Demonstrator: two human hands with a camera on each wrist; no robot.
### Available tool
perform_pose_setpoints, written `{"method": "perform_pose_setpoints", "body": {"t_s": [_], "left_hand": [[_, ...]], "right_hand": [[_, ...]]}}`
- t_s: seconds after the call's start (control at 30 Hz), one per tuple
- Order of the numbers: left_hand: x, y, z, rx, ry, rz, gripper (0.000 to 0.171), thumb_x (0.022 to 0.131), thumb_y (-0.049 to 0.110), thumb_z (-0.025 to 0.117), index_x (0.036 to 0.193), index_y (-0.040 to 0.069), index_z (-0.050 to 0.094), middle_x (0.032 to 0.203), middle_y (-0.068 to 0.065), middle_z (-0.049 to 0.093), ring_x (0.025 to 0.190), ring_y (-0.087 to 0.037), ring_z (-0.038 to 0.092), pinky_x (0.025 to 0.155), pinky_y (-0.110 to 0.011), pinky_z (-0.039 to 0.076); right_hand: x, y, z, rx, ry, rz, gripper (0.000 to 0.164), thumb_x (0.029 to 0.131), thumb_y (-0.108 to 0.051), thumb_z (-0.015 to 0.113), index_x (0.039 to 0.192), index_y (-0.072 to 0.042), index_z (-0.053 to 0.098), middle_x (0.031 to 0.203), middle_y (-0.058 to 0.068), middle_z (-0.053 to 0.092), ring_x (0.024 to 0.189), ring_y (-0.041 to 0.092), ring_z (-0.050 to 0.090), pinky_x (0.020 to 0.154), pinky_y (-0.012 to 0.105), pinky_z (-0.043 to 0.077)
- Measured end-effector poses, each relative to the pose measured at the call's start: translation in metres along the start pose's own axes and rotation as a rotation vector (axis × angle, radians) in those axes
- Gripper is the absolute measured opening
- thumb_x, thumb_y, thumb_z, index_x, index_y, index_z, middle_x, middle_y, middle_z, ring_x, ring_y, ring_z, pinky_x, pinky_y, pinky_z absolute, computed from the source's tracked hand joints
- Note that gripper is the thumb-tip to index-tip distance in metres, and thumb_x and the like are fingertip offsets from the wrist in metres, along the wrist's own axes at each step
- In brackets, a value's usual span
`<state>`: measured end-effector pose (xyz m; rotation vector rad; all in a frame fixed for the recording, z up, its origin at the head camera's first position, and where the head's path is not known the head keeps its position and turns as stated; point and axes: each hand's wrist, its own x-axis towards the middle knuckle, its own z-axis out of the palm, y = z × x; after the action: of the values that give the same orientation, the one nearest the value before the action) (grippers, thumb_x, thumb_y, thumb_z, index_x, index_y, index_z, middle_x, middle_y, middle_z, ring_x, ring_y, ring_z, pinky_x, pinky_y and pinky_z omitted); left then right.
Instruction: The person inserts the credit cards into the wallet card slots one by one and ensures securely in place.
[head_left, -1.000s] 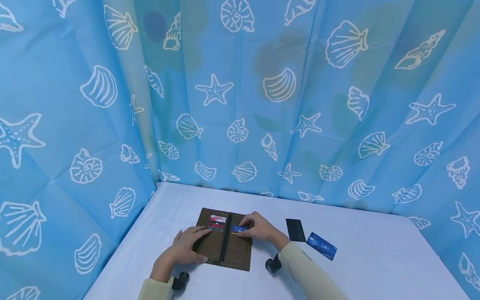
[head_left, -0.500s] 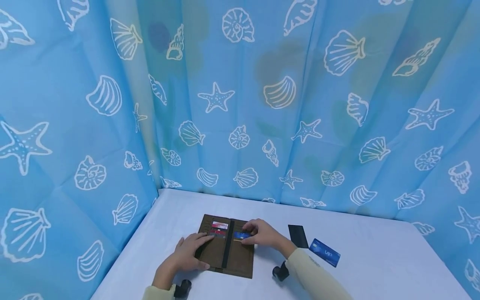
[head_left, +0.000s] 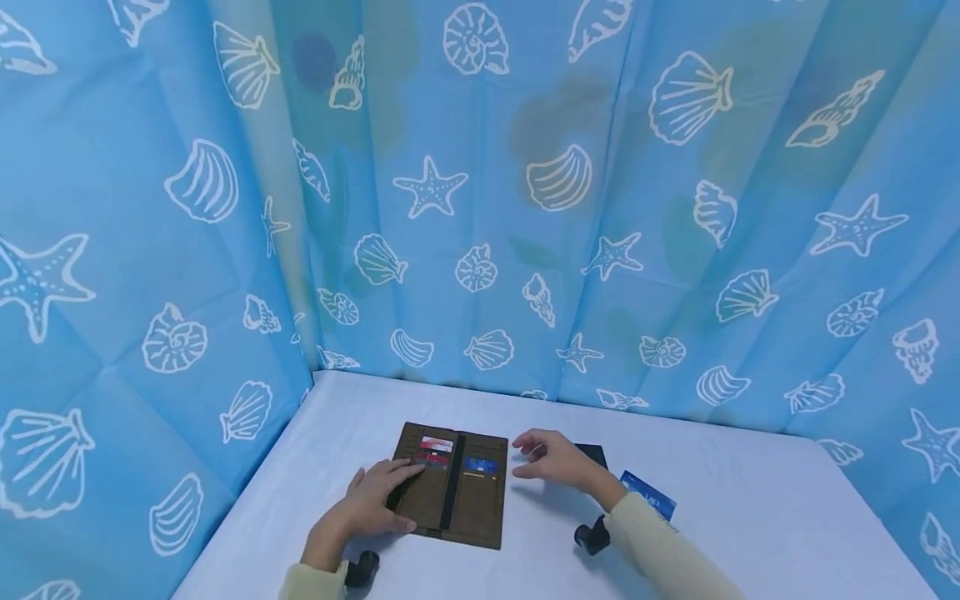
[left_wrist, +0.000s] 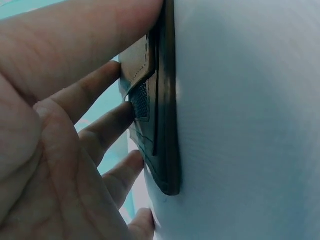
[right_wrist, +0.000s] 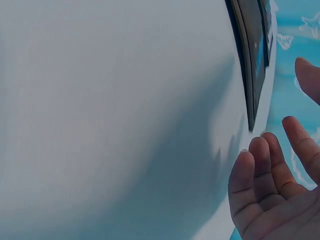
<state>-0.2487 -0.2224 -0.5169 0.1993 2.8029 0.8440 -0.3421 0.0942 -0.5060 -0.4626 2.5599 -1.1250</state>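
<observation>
A brown wallet (head_left: 480,512) lies spread flat on the table, a dark strap down its middle. Red and white cards (head_left: 435,446) show in its left-side slots, and a blue card (head_left: 481,465) sits in a right-side slot. My left hand (head_left: 372,500) rests on the wallet's left half with fingers extended; in the left wrist view its fingertips (left_wrist: 131,111) touch the wallet's edge. Just right of the wallet, my right hand (head_left: 558,460) hovers apart from it, fingers loosely bent and holding nothing.
Beyond the right hand lies a black card (head_left: 592,454), partly hidden by that hand. Beside it is a blue VIP card (head_left: 651,497), partly covered by the right sleeve. A white cloth covers the table (head_left: 750,500); a blue shell-print curtain (head_left: 480,208) stands behind it.
My right hand has let go of the blue card in the wallet's right slot and moved right, off the wallet. The left hand stays on the wallet.
</observation>
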Motion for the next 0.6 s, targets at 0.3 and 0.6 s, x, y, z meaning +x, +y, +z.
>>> {"method": "perform_pose_setpoints", "body": {"t_s": [0.3,0.6], "left_hand": [[-0.002,0.000,0.003,0.002,-0.016,-0.025,0.080,0.073,0.029,0.087,0.144,0.021,0.051,0.152,-0.015,0.044,0.144,-0.042,0.031,0.116,-0.073,0.010],[0.000,0.006,-0.003,0.031,-0.008,-0.017,0.080,0.072,0.027,0.088,0.143,0.020,0.052,0.150,-0.015,0.045,0.142,-0.042,0.033,0.115,-0.074,0.012]], "right_hand": [[-0.015,0.022,-0.022,-0.004,0.039,0.018,0.044,0.082,-0.025,0.081,0.120,-0.011,0.065,0.112,0.006,0.065,0.098,0.019,0.059,0.083,0.040,0.056],[-0.027,0.036,-0.046,0.003,0.067,0.017,0.043,0.084,-0.024,0.078,0.122,-0.007,0.064,0.107,0.006,0.066,0.093,0.018,0.057,0.083,0.033,0.053]]}}
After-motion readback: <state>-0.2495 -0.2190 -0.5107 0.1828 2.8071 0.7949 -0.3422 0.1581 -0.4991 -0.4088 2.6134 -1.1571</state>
